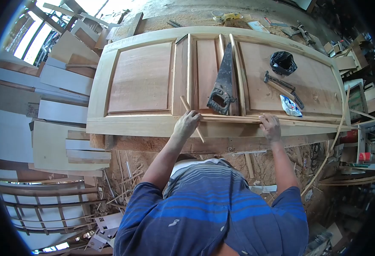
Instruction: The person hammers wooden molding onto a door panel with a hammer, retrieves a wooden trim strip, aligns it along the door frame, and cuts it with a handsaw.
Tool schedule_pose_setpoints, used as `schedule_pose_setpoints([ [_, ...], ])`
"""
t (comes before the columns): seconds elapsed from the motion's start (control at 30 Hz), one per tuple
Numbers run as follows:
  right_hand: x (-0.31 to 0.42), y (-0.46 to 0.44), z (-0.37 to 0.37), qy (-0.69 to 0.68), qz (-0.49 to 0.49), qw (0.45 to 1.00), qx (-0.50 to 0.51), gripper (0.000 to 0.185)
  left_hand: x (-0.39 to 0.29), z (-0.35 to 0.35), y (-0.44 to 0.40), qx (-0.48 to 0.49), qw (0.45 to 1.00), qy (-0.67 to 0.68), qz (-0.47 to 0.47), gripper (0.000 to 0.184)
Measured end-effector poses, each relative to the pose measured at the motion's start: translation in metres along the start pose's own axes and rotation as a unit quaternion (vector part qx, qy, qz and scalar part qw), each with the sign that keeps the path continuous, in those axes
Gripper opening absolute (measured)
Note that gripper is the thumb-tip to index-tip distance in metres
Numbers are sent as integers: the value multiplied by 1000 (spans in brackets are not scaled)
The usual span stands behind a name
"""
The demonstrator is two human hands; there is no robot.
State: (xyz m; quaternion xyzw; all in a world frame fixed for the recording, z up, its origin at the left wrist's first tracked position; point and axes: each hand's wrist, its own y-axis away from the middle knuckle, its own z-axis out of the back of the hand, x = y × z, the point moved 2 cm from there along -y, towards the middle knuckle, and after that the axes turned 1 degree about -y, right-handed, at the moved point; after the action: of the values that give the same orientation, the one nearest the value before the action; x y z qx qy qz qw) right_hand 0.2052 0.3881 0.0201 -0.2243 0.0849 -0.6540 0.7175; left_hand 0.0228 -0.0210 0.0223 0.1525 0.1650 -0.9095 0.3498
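Left hand (188,123), right hand (271,128) stretched forward, knuckles up; each grip closed on wooden strip (231,120).

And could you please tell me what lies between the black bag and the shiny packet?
In the head view, a hammer and a dark metal tool lie between the bag and packet.

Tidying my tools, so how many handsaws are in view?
1. The handsaw lies on the panelled door, left of the hammer. Others could be hidden.
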Motion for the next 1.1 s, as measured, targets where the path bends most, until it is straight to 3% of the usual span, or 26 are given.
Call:
schedule_pose_setpoints([
  [0.2,-12,3,-16,10,-16,997,81,48,15,-1,-10,49,998,-15,-22,27],
  [0.53,-6,-6,-15,41,28,993,108,47,12,-3,-17,82,987,-126,-62,19],
  [0.7,43,-46,18,-19,29,988,149,41,28,65,8,46,998,-49,12,21],
  [0.93,159,-115,-33,-119,66,970,203,31,130,156,83,-27,986,106,126,29],
  [1.1,239,-141,-76,-198,73,951,225,26,194,206,139,40,948,164,269,38],
])
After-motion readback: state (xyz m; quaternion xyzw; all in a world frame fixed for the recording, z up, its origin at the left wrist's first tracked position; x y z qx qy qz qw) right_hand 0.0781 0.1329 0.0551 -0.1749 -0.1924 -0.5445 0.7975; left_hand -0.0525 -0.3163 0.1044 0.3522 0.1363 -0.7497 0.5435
